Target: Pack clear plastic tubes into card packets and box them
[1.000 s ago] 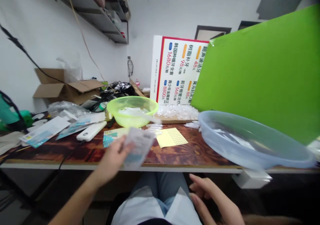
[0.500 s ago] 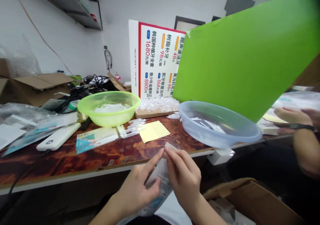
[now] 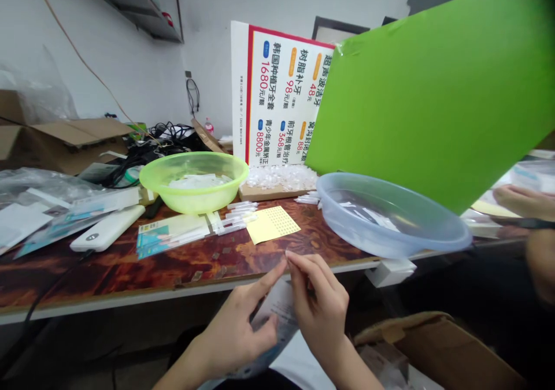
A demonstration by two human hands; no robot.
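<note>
Hands: both at the packet, just below the table edge.
Left hand [image 3: 232, 338]: open, index straight, other fingers spread, thumb on packet face. Firm hold unclear.
Right hand [image 3: 321, 312]: half-curled, fingertips [image 3: 290, 260] bunched at packet's top end. Can't tell if pinching.
Packet [image 3: 277, 315]: clear plastic bag, printed sheet inside, between hands.
Axis: long, near upright, top at right fingertips, bottom tilting down-left toward body.
Nearer: right hand to top end, left hand to middle and lower part.
Ahead of hands: table [image 3: 182, 274], yellow sheet [image 3: 273, 225], white tubes [image 3: 236, 219], green basin [image 3: 194, 196].
Ahead right: blue basin [image 3: 390, 219].
Far right: co-worker's hand [image 3: 524, 202].
</note>
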